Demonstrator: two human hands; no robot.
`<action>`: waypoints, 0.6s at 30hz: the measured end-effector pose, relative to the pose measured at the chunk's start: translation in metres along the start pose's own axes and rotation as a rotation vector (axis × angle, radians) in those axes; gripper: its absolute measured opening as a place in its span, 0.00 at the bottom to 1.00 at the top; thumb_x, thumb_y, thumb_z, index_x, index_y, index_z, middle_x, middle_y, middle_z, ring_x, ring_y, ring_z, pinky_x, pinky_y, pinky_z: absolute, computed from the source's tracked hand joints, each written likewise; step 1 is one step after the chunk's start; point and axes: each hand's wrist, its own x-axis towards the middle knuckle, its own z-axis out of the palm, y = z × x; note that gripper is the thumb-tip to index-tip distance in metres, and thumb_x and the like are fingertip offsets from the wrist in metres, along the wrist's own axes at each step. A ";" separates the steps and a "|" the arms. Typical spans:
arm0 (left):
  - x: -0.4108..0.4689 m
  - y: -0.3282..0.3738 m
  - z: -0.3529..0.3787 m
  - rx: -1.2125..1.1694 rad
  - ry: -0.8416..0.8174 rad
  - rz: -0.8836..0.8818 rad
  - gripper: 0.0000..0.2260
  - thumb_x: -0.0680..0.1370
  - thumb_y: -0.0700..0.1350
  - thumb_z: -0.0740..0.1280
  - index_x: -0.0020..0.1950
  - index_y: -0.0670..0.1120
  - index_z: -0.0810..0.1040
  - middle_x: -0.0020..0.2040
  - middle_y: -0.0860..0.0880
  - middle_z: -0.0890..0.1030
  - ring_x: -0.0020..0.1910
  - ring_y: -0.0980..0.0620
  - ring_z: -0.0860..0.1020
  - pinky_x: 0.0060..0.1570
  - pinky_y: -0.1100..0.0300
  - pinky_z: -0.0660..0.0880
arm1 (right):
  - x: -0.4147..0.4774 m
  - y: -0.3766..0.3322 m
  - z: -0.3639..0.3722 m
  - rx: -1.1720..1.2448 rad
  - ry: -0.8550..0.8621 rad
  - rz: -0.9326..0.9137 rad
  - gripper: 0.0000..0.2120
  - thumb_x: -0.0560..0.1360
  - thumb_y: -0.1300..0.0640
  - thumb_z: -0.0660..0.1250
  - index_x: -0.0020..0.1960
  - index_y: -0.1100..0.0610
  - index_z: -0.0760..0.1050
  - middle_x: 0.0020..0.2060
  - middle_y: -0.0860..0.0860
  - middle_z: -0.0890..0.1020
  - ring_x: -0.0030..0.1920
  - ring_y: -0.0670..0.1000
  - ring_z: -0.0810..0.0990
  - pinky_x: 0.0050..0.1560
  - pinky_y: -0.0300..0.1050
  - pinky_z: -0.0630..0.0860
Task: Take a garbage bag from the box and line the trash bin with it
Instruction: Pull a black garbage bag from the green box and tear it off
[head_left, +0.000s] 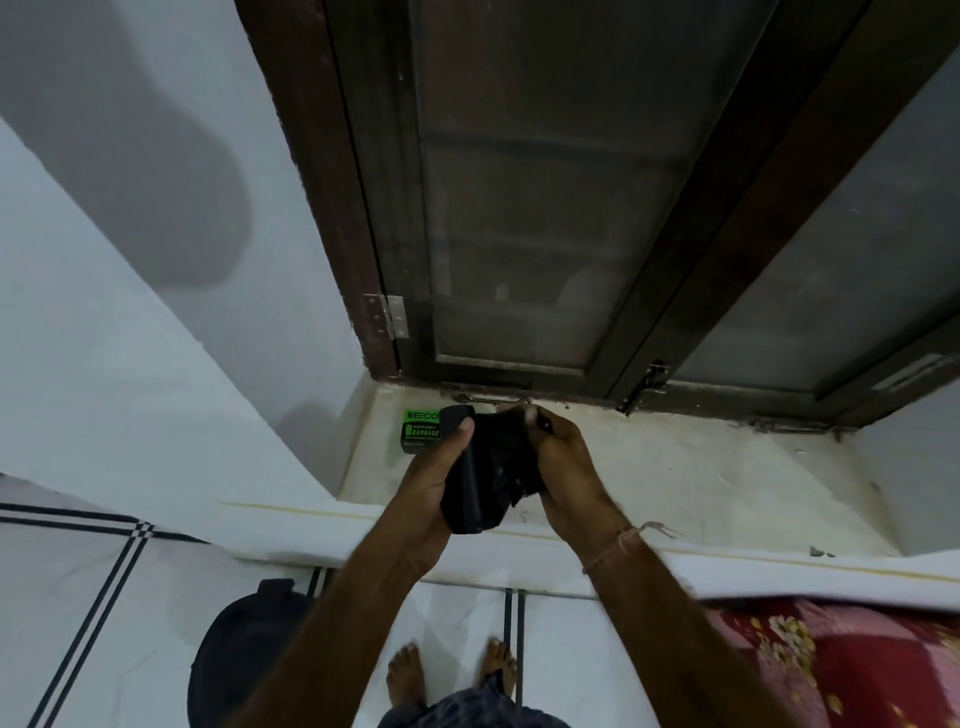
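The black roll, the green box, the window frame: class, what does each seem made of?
Black roll: likely thin plastic film, crumpled, faintly glossy, held in both hands. Green box: probably printed cardboard, matte, flat faces. Window frame: looks like dark-stained wood, worn, with a metal hinge.

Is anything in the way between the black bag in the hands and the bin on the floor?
Nothing visible blocks it. Both hands, left hand and right hand, hold the garbage bag over the sill, and the trash bin sits on open floor below, to the left.
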 end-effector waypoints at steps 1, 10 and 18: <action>0.001 0.001 -0.002 -0.005 -0.011 0.006 0.20 0.81 0.55 0.66 0.68 0.45 0.79 0.61 0.39 0.85 0.59 0.39 0.84 0.53 0.47 0.83 | -0.003 -0.003 0.002 -0.022 -0.051 0.009 0.17 0.83 0.48 0.64 0.56 0.61 0.83 0.52 0.61 0.87 0.54 0.60 0.86 0.54 0.52 0.83; 0.004 0.018 -0.019 0.028 -0.073 0.023 0.20 0.80 0.55 0.67 0.68 0.47 0.80 0.62 0.40 0.84 0.61 0.41 0.83 0.55 0.49 0.81 | 0.005 0.002 0.012 -0.106 0.150 -0.042 0.09 0.82 0.57 0.66 0.49 0.63 0.77 0.43 0.61 0.82 0.47 0.62 0.83 0.48 0.55 0.81; 0.008 0.021 -0.022 0.067 -0.129 -0.020 0.20 0.82 0.56 0.65 0.71 0.49 0.77 0.65 0.42 0.83 0.64 0.41 0.82 0.65 0.42 0.77 | -0.005 -0.004 0.016 -0.013 0.021 -0.024 0.17 0.85 0.50 0.60 0.57 0.59 0.83 0.53 0.61 0.86 0.57 0.62 0.85 0.57 0.59 0.82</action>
